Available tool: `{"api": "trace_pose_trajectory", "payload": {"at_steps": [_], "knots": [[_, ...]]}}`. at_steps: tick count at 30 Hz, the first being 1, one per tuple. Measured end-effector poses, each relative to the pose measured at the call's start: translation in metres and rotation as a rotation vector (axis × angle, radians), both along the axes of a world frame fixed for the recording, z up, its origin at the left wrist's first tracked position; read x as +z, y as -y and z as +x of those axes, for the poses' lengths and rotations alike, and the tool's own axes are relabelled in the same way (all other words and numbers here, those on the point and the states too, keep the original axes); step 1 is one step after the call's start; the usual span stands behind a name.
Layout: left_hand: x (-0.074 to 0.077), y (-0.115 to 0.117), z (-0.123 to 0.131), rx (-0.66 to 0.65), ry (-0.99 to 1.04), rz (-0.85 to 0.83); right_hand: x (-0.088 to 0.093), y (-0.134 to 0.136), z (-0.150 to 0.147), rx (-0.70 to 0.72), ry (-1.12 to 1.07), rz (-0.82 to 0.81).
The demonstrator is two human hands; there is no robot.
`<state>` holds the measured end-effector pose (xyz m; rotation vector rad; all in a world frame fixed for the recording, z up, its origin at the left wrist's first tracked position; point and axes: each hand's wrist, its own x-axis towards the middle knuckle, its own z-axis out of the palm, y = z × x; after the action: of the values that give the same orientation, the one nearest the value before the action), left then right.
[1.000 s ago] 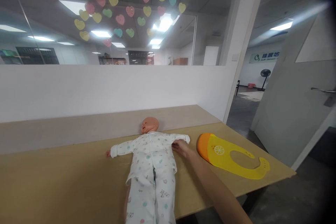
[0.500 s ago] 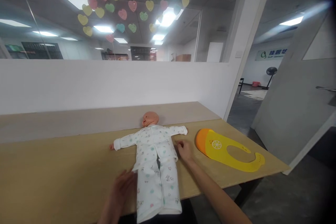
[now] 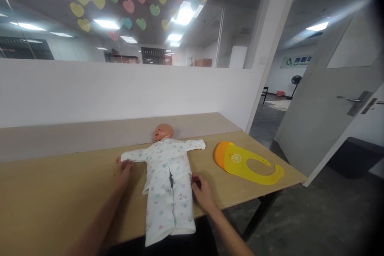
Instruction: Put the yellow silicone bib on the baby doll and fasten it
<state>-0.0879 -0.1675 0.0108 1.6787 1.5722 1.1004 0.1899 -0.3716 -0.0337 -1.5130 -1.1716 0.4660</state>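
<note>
A baby doll [image 3: 164, 131] lies on its back on the table, its arms spread and its head toward the wall. It wears a white pajama top [image 3: 168, 159] and matching pajama pants [image 3: 169, 212], both with small prints. My left hand [image 3: 123, 174] is just below the sleeve at the left, fingers reaching toward the cuff and nothing visible in them. Beside the lower edge of the top, at the right, is my right hand [image 3: 204, 193]. Its fingers are bent, with a gap between thumb and forefinger, near or touching the cloth.
To the right lies a yellow bib [image 3: 240, 164] with an orange pocket. The wooden table [image 3: 60, 192] ends at a right edge near an open grey door [image 3: 333, 84]. A white wall [image 3: 120, 92] with a window above stands behind. A dark bin-like object [image 3: 351, 158] is beyond the door.
My left hand has moved up from beside the pants to the sleeve cuff. My right hand has come down from near the other sleeve to the top's hem. The view has shifted right.
</note>
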Motion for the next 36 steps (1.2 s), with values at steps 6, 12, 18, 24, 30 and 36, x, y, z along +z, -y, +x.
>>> {"api": "trace_pose_trajectory", "payload": {"at_steps": [6,12,18,24,30,36], "knots": [[-0.030,0.055,-0.004,-0.294,0.032,0.002,0.004,-0.011,0.002,0.000,0.106,-0.060],[-0.033,0.091,0.009,-0.394,-0.226,0.118,0.021,-0.022,-0.004,-0.035,0.359,-0.228],[-0.009,0.090,0.026,-0.215,-0.615,0.072,0.024,-0.033,-0.016,-0.071,0.399,-0.274],[-0.002,0.097,0.025,-0.093,-0.726,0.038,0.030,-0.035,-0.027,-0.122,0.501,-0.385],[-0.001,0.107,0.020,-0.104,-0.724,0.010,0.031,-0.025,-0.023,-0.217,0.491,-0.430],[-0.002,0.110,0.017,-0.115,-0.785,0.011,0.028,-0.011,-0.008,-0.274,0.527,-0.474]]}}
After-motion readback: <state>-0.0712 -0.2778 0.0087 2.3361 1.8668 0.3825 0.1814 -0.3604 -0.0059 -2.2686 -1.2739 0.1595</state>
